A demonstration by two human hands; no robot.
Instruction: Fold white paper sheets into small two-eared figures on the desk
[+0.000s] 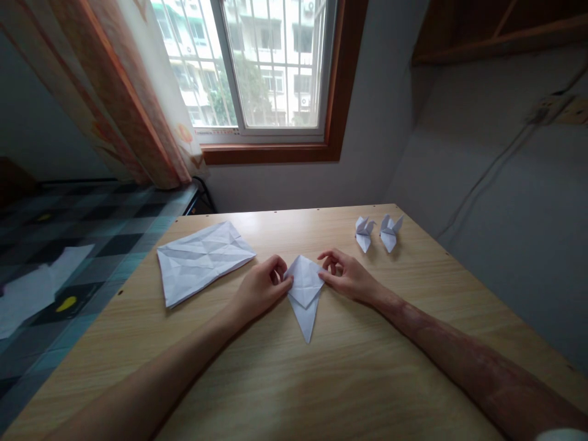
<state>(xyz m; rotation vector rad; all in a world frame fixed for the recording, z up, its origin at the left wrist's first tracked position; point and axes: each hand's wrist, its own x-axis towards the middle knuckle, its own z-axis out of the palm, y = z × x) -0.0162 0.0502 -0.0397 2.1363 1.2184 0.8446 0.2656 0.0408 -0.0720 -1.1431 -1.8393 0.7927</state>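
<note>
A piece of folded white paper (305, 278) lies in front of me on the wooden table, with a diamond-shaped flap on top and a long point below it aimed toward me. My left hand (265, 280) pinches its left corner between thumb and curled fingers. At the right corner, my right hand (342, 274) has thumb and index finger closing on the paper's edge, the other fingers curled. Crease lines cross the upper flap.
Two folded paper cranes (364, 234) stand at the table's back right. Creased white sheets (204, 260) lie at the left. A checked bed (105, 257) with loose paper (41, 288) adjoins the table (294, 392). A window (275, 67) is behind.
</note>
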